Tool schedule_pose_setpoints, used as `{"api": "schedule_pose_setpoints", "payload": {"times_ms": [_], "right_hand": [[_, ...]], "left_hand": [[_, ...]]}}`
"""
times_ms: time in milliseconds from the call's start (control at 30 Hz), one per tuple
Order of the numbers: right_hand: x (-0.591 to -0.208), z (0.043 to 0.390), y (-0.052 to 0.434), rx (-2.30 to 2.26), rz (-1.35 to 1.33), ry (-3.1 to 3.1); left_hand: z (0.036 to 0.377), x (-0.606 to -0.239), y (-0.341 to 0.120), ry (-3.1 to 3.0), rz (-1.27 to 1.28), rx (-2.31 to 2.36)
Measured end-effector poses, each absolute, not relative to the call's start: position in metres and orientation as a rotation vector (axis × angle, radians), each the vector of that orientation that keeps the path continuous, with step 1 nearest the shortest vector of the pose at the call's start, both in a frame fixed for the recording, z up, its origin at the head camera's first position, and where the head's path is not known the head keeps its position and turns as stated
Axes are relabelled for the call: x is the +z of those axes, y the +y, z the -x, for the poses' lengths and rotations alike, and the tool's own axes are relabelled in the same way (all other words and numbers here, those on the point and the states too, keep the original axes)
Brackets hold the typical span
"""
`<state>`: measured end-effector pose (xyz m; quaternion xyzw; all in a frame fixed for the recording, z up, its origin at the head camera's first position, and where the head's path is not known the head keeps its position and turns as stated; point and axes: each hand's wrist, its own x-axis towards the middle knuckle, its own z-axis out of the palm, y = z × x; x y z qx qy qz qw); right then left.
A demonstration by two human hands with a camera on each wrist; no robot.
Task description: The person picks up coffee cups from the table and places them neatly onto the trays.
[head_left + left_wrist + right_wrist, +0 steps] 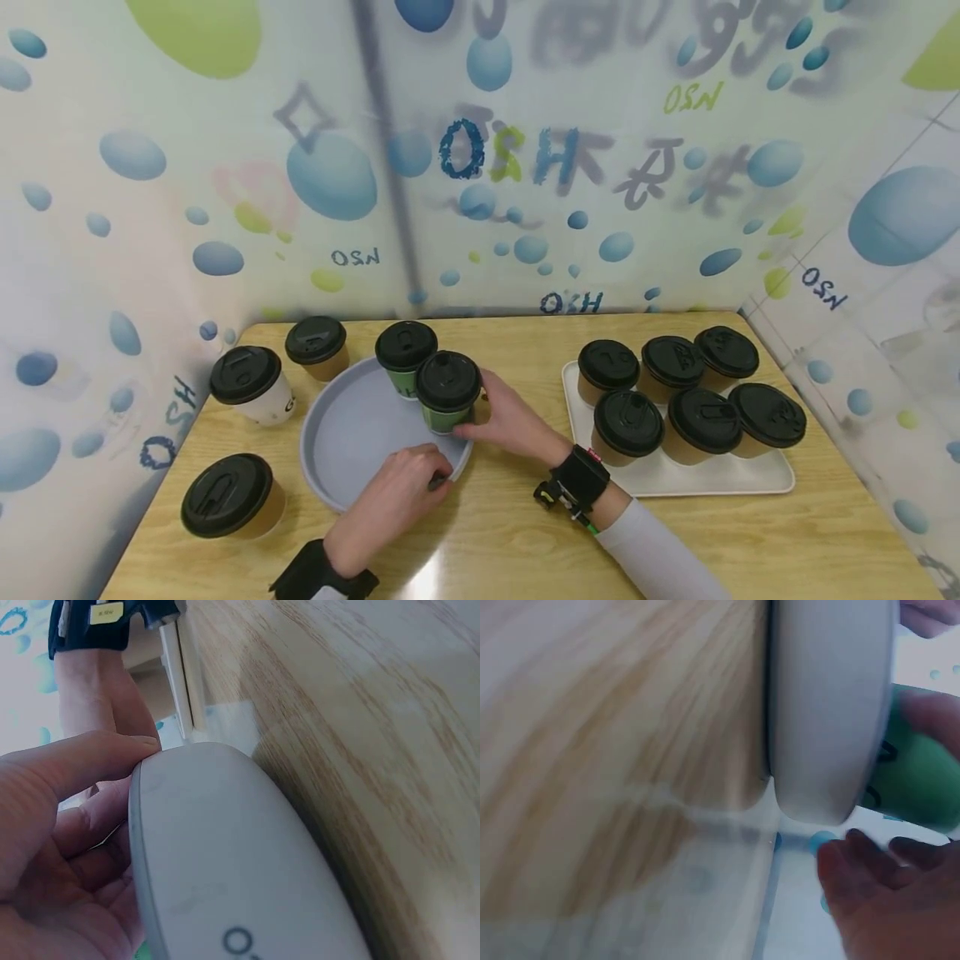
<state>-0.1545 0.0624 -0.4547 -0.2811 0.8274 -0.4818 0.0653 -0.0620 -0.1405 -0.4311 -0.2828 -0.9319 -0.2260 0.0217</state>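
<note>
A round grey tray point(337, 433) lies on the wooden table point(675, 533) and holds two green cups with black lids. My right hand point(480, 419) grips the nearer green cup point(447, 392), which stands just inside the tray's right rim. The other green cup point(406, 357) stands right behind it. My left hand point(431, 475) pinches the tray's near rim. In the left wrist view the thumb of that left hand point(124, 787) lies over the grey tray's rim point(225, 862). In the right wrist view the grey tray's wall point(829, 712) shows side-on, with the green cup point(919, 780) and my right hand's fingers point(885, 885) beyond it.
A white rectangular tray point(712, 475) at the right carries several brown cups with black lids. A white cup point(251, 385), a brown cup point(318, 347) behind it and another brown cup point(231, 497) at the front left stand on the table. Printed walls enclose three sides.
</note>
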Motion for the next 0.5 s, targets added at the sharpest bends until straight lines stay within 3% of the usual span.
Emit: {"api": "schedule_pose_setpoints", "payload": {"times_ms": [267,500], "right_hand": [[-0.452,0.141,0.073,-1.328,0.570,2.584],[-0.453,0.145,0.065,-1.409,0.648,2.530]], "left_hand": [[0.059,-0.433,-0.140,-2.860,0.863,-0.709],[0.062,-0.432,-0.139,-2.892,0.883,-0.695]]}}
